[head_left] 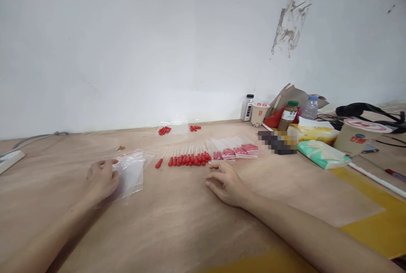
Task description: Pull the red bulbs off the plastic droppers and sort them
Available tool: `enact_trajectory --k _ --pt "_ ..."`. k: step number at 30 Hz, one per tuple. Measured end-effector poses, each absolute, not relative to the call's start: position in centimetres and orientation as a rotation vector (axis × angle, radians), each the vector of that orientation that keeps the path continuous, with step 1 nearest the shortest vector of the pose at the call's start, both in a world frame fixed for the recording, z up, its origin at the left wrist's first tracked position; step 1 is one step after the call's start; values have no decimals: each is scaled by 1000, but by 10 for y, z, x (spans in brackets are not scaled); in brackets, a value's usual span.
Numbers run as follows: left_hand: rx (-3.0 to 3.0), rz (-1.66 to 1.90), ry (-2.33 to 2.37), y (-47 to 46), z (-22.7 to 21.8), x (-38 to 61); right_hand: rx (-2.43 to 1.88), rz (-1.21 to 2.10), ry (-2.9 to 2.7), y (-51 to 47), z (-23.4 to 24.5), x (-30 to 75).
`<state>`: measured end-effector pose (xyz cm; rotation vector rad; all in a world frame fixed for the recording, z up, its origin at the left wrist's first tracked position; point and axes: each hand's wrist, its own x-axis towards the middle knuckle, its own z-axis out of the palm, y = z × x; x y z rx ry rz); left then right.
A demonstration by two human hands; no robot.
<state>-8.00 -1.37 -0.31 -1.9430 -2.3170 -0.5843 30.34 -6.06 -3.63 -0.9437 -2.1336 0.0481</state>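
My left hand is curled at the left edge of a loose stack of clear plastic bags, its fingertips closed on a bag's edge. My right hand rests low over the table with fingers bent and apart, holding nothing. Just beyond it lies a row of glass droppers with red rubber bulbs, bulbs toward me. One dropper lies slightly apart at the row's left end. To the right, several filled zip bags of red-bulbed droppers overlap in a fan, near my right fingertips.
Two small groups of red bulbs lie on clear plastic by the wall. At the right stand a lidded cup, a green-capped bottle, a tissue pack and a larger cup. A white power strip is far left.
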Motion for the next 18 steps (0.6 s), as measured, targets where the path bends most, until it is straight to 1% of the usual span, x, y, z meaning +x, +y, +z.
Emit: enact_trajectory --k 4,6,9,13,18 --pt "-2153 -363 -2033 -21 -10 -62 -1024 -107 -2136 -56 -31 311" --pt "-2239 -276 -2026 -22 -15 -62 -1098 -238 -2135 -50 -26 319" --pt "-2282 -241 -2042 -20 -19 -71 -1271 -387 -2105 -39 -17 337" --pt "-2259 -326 -2007 -21 -18 -72 -1545 -406 -2134 -28 -6 365" --pt "-2199 -610 -1689 -29 -9 -43 -1825 -413 -2142 -21 -6 394"
